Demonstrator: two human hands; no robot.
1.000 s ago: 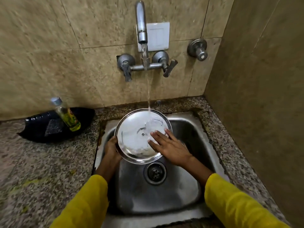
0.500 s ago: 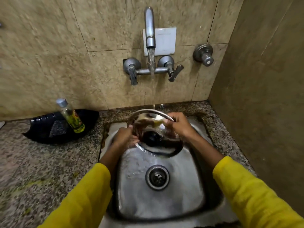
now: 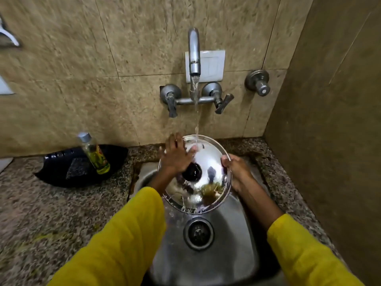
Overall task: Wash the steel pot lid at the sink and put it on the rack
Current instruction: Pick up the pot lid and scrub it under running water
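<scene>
Head view: I'm rinsing; right hand [image 3: 237, 170] clasps the steel pot lid [image 3: 208, 159] rim, left hand [image 3: 175, 155] rubs flat, unclenched. Racking comes next.

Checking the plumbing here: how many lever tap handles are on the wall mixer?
2: the left lever handle and the right lever handle, either side of the spout. A separate round knob sits further right.
</scene>
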